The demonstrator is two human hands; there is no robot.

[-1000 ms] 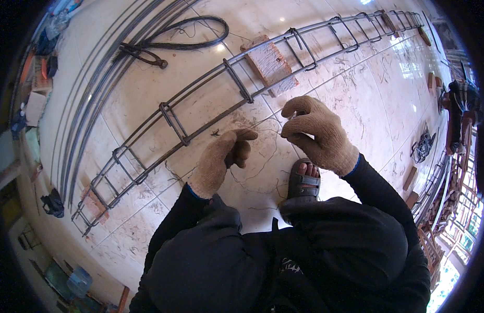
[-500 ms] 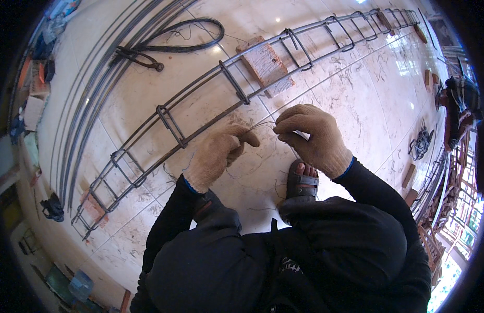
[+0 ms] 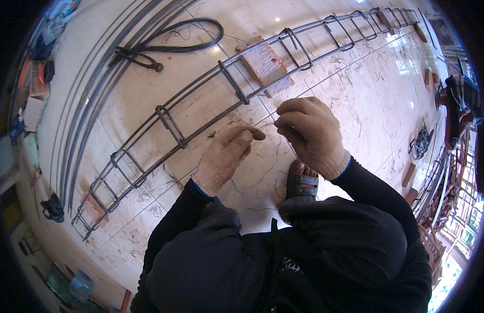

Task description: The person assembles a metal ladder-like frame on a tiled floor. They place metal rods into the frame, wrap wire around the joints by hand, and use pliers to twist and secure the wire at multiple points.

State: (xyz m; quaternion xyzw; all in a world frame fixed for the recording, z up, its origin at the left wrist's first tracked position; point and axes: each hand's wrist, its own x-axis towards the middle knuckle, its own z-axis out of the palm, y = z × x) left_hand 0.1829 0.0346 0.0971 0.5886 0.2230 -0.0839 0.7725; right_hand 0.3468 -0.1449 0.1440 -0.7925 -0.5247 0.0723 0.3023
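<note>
Both my hands wear tan knit gloves and face each other above the tiled floor. My left hand [image 3: 225, 159] is closed in a pinch, its index finger pointing right. My right hand [image 3: 314, 140] is curled, fingertips pressed together on a thin tie wire [image 3: 266, 124]. The fine strand runs through the small gap toward my left fingertips; its exact ends are hard to make out. Just beyond my hands, a long rebar cage [image 3: 210, 124] of bars and rectangular stirrups crosses diagonally from lower left to upper right.
A brick-like block [image 3: 265, 67] props the cage. Farther back lie pincers [image 3: 140, 58], a looped bundle of black wire [image 3: 208, 44] and long loose bars [image 3: 88, 104]. Wire scraps litter the tiles. At right are a dark wire coil [image 3: 421, 142] and my sandalled foot [image 3: 303, 182].
My left hand has turned and shifted slightly right, its thumb now showing more on top. My right hand has risen a little, with its fingers curled tighter. The cage has stayed still.
</note>
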